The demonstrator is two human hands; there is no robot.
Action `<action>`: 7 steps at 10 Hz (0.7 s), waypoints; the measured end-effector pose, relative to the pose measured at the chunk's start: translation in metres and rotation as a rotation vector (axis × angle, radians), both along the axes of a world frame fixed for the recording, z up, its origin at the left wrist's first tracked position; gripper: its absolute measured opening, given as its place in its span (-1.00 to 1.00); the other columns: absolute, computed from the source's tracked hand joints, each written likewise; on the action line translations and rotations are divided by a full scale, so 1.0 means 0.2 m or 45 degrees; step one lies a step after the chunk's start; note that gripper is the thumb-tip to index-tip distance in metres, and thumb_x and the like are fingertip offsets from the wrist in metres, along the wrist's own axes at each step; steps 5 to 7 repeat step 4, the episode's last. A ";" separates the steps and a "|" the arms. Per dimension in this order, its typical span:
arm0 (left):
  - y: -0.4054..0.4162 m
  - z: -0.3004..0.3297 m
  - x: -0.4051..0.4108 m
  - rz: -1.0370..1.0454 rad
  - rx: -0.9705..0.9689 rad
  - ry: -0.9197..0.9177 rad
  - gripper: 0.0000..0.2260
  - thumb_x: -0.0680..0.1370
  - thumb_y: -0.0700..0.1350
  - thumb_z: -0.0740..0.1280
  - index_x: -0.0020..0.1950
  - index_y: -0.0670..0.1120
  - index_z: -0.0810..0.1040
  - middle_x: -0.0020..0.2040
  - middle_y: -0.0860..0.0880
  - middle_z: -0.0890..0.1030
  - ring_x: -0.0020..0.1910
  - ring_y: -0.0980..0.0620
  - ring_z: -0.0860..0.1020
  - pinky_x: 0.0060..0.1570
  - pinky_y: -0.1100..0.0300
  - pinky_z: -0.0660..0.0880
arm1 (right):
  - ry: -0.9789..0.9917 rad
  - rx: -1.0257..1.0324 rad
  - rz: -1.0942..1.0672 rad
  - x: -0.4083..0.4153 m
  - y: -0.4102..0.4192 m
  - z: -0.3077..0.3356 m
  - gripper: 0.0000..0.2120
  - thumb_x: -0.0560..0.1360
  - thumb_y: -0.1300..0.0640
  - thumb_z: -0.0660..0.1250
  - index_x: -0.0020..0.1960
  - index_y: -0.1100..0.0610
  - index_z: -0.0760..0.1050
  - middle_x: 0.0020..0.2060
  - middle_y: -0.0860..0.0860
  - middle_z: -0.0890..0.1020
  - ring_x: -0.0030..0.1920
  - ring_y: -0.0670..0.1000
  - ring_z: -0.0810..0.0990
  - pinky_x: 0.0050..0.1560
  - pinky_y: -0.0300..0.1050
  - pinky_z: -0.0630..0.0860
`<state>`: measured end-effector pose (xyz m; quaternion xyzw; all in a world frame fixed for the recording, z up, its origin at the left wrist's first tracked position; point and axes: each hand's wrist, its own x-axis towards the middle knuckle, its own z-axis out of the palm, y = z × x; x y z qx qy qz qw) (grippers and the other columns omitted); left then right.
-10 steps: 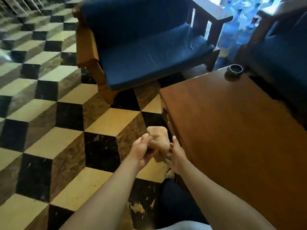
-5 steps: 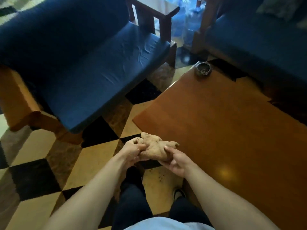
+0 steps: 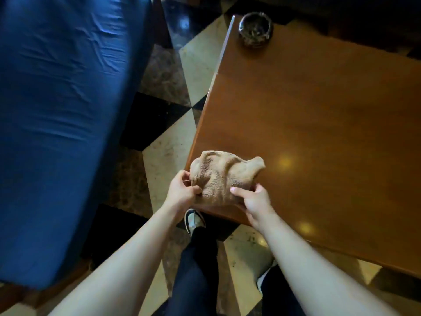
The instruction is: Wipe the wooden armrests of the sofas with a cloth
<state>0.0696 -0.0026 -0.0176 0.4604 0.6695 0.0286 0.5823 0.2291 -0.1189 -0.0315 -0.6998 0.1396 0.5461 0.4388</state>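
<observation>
A person stands between a blue-cushioned sofa and a wooden table, both hands gathered on a tan cloth held over the table's near-left corner. The left hand pinches the cloth's left edge, thumb and fingers curled into the terry; the right hand clamps its lower right edge, thumb on top. The cloth is bunched, its long axis running roughly from 9 to 3 o'clock between the two grips, one loose corner poking out toward 2 o'clock. Whether it rests on the table or hangs just above cannot be told.

No wooden armrest shows here: only the sofa's seat cushion fills the view from 8 to 11 o'clock of the hands, with a strip of checked floor between. The left hand is the nearer one to the sofa, so the coming reach likely swings leftward, away from the table. A dark ashtray sits at the table's far corner, toward 12 o'clock, well apart from the cloth.
</observation>
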 end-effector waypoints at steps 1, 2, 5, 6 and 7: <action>0.03 -0.18 -0.03 -0.140 0.015 0.076 -0.76 0.42 -0.38 0.43 -0.09 -0.09 0.50 -0.11 -0.06 0.63 -0.14 -0.03 0.61 -0.15 -0.05 0.65 | -0.025 -0.095 -0.108 -0.07 -0.03 -0.18 -0.56 0.46 0.36 0.52 0.28 0.15 0.49 0.20 0.16 0.68 0.09 0.13 0.70 0.06 0.11 0.66; 0.00 -0.29 -0.05 -0.322 0.177 0.177 -0.81 0.41 -0.26 0.43 -0.07 -0.03 0.52 -0.14 0.03 0.62 -0.14 0.06 0.60 -0.17 0.05 0.62 | -0.057 -0.268 -0.069 -0.13 -0.12 -0.29 -0.12 0.42 0.19 0.60 0.60 0.17 0.21 0.47 0.13 0.48 0.41 0.20 0.50 0.41 0.27 0.47; -0.15 -0.15 -0.08 -0.480 0.375 0.346 -0.70 0.52 -0.14 0.35 0.24 -0.13 0.45 0.12 -0.12 0.55 0.10 -0.10 0.54 0.13 -0.02 0.54 | -0.072 -0.294 0.091 -0.21 -0.18 -0.11 -0.18 0.56 0.22 0.45 0.64 0.12 0.03 0.31 0.11 0.48 0.04 0.12 0.71 0.03 0.06 0.69; -0.15 -0.15 -0.08 -0.480 0.375 0.346 -0.70 0.52 -0.14 0.35 0.24 -0.13 0.45 0.12 -0.12 0.55 0.10 -0.10 0.54 0.13 -0.02 0.54 | -0.072 -0.294 0.091 -0.21 -0.18 -0.11 -0.18 0.56 0.22 0.45 0.64 0.12 0.03 0.31 0.11 0.48 0.04 0.12 0.71 0.03 0.06 0.69; -0.15 -0.15 -0.08 -0.480 0.375 0.346 -0.70 0.52 -0.14 0.35 0.24 -0.13 0.45 0.12 -0.12 0.55 0.10 -0.10 0.54 0.13 -0.02 0.54 | -0.072 -0.294 0.091 -0.21 -0.18 -0.11 -0.18 0.56 0.22 0.45 0.64 0.12 0.03 0.31 0.11 0.48 0.04 0.12 0.71 0.03 0.06 0.69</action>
